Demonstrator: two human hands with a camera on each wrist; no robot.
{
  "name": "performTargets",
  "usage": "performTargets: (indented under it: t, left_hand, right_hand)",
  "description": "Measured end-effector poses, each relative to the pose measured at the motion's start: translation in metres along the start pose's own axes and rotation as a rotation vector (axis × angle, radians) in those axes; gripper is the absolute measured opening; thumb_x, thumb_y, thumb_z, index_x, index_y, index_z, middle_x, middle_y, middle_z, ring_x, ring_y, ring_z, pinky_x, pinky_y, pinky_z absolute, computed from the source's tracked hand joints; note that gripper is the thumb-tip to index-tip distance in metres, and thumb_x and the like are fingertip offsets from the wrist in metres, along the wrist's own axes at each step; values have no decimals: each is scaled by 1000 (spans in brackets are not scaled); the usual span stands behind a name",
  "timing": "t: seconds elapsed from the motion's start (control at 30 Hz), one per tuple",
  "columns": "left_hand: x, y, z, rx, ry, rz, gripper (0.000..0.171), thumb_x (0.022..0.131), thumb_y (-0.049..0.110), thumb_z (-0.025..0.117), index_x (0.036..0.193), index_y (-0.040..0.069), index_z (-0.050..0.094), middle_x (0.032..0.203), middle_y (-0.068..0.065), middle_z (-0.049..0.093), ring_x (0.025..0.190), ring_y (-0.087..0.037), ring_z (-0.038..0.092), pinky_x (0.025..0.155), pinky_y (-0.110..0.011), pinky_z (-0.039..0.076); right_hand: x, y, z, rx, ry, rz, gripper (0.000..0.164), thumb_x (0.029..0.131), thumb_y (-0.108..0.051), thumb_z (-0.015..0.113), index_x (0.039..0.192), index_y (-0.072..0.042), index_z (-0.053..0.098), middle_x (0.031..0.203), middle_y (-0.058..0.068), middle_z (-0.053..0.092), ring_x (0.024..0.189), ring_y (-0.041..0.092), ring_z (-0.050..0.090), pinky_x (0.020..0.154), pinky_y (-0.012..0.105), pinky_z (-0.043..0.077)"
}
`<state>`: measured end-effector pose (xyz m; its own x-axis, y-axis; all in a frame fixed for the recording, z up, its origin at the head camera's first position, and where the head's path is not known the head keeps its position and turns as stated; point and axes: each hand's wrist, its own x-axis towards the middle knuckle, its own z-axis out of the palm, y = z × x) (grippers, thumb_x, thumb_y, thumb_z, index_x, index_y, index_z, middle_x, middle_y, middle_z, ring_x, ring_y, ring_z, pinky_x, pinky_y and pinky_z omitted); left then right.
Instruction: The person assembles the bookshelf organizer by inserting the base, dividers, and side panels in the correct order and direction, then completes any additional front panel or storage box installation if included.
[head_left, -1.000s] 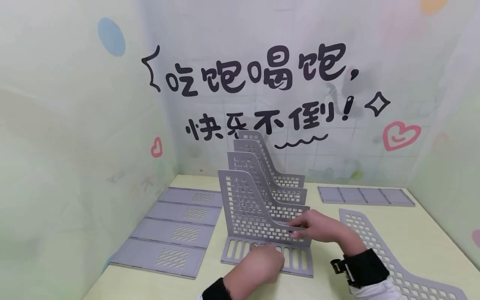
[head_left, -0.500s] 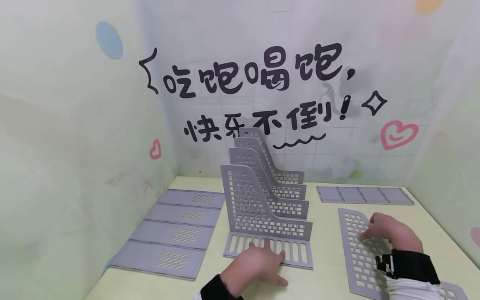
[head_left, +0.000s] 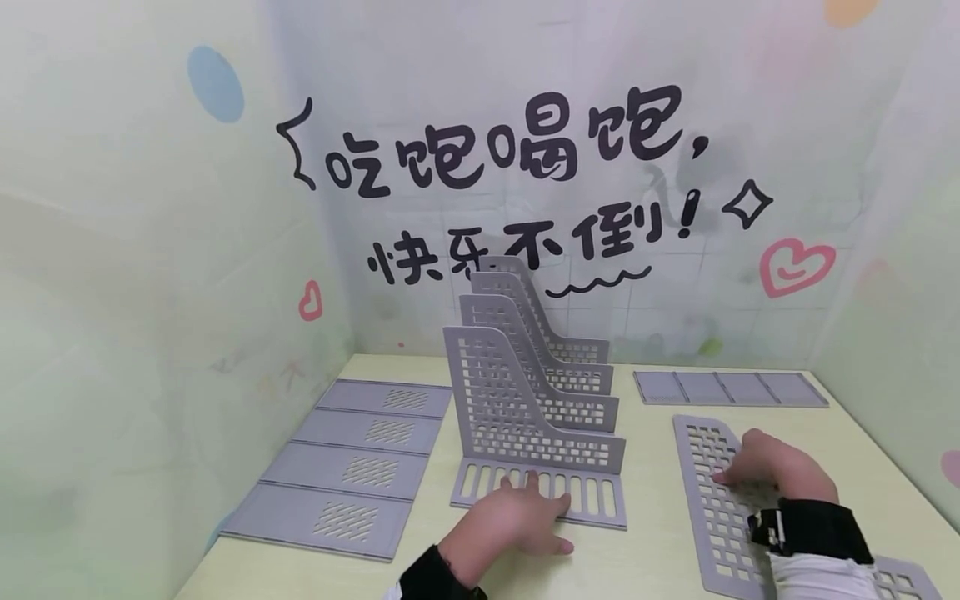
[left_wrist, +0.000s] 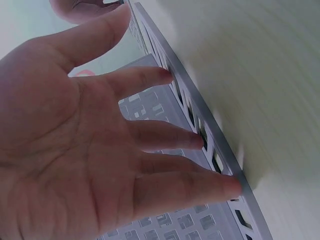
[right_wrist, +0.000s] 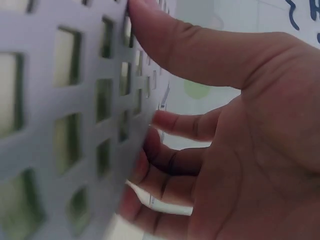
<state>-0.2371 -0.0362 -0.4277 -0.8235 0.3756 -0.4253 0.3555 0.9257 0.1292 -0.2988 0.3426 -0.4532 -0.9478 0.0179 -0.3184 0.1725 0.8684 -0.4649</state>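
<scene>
A grey rack with several upright perforated dividers (head_left: 498, 408) stands mid-table on a slotted base (head_left: 613, 502). My left hand (head_left: 510, 521) lies at the base's front, fingers spread and fairly straight, thumb out to the side. In the left wrist view its fingertips (left_wrist: 232, 186) touch the slotted strip near its edge. My right hand (head_left: 783, 473) grips a loose perforated panel (head_left: 699, 533) to the right of the rack, which has the same stepped outline as the dividers. In the right wrist view the thumb (right_wrist: 160, 42) is on the panel's face, with the other fingers at its far edge.
Several flat grey panels with slanted slots (head_left: 322, 483) lie in a row on the left of the table. A flat ribbed grey panel (head_left: 731, 389) rests at the back right. Printed fabric walls (head_left: 150, 250) enclose the table on the left, back and right.
My right hand has left the rack's front divider and moved right onto the loose panel. My left hand's fingers have spread out over the slotted base.
</scene>
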Motion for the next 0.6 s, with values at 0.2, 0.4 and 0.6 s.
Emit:
performTargets:
  t: [0.2,0.4,0.6]
  left_hand:
    - [-1,-5,-2,16,-16,-4,69,97,64,65,159,36,50,171,-20,37,153,-53,41,121,-69,40]
    - [2,-8,-5,30,-40,-2,69,100,63,63,159,32,50,169,-20,41,155,-46,42,123,-64,40]
    - [4,-8,-6,53,-63,15,60,101,58,63,156,35,54,166,-19,46,155,-46,42,123,-65,40]
  right_hand:
    - [-14,-7,-19,258,75,-225,51,98,-13,75,120,18,41,90,15,63,75,18,65,64,32,57]
    - [-47,-36,-45,382,142,-473,56,103,-10,69,145,11,38,104,16,74,80,13,73,71,33,63]
    - [-66,-52,-52,316,188,-580,22,97,-8,76,114,5,74,87,-1,82,77,11,77,74,23,60]
